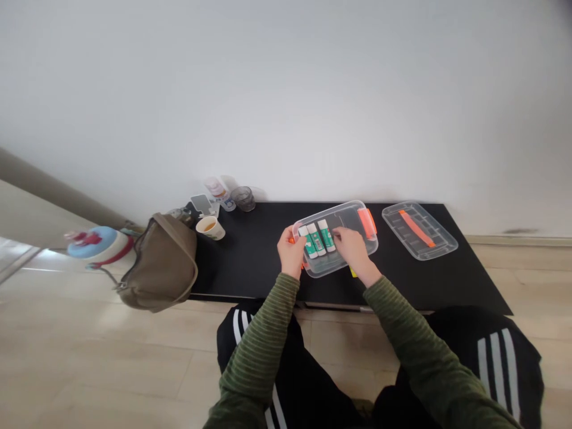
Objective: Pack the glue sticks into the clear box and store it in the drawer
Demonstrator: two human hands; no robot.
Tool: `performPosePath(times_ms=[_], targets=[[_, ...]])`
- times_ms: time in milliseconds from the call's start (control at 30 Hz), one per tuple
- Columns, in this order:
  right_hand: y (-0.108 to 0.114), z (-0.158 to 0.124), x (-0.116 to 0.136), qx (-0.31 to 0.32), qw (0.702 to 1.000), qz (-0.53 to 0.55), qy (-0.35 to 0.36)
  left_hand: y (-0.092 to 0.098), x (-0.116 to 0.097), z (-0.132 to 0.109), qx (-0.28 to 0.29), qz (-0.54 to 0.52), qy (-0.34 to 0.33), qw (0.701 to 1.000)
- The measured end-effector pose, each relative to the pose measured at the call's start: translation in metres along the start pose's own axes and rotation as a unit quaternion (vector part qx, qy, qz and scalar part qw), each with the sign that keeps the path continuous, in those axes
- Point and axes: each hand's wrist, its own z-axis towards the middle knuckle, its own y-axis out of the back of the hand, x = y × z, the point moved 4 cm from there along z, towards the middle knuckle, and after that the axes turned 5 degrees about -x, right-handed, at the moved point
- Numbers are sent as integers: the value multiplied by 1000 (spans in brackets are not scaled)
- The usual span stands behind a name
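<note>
Open black tabletop [254,256] lies between your left hand [291,253] and the paper cup [210,227]; the olive handbag [161,265] blocks beyond it. Your right hand [353,247] meets the clear plastic box's [344,210] orange handle [366,222], then a narrow gap before the clear plastic tray [393,229].

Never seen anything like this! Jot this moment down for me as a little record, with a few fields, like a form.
Left hand: on the left end of the clear plastic box
Right hand: over the box, beside the glue sticks
Box contents: three green-labelled glue sticks
Beside the box: second clear box with an orange strip
Surface: black table
Also there: paper cup, olive-brown bag
</note>
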Motion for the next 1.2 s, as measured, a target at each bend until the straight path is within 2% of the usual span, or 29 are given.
performPosePath(times_ms=[133,233,333,433,600,867,1033,1200], targets=[[30,-35,-18,-174,973,149,24,-1,-1,0,-2,-7,2,1000],[41,-67,-43,-282,937,201,-39,0,-1,1,-3,-7,3,1000],[36,-92,-67,-322,915,217,-110,0,0,2,-2,-13,5,1000],[20,-101,-82,-284,926,212,-135,1,0,3,-7,-21,16,1000],[-7,-93,-84,-164,969,151,-104,1,0,5,-18,-38,49,998],[-26,-81,-79,-86,989,43,-109,2,-1,6,-10,-51,56,997],[-25,-82,-82,-86,990,46,-106,2,1,6,-8,-48,58,997],[-18,-91,-101,-123,984,54,-120,2,2,7,0,-37,45,998]])
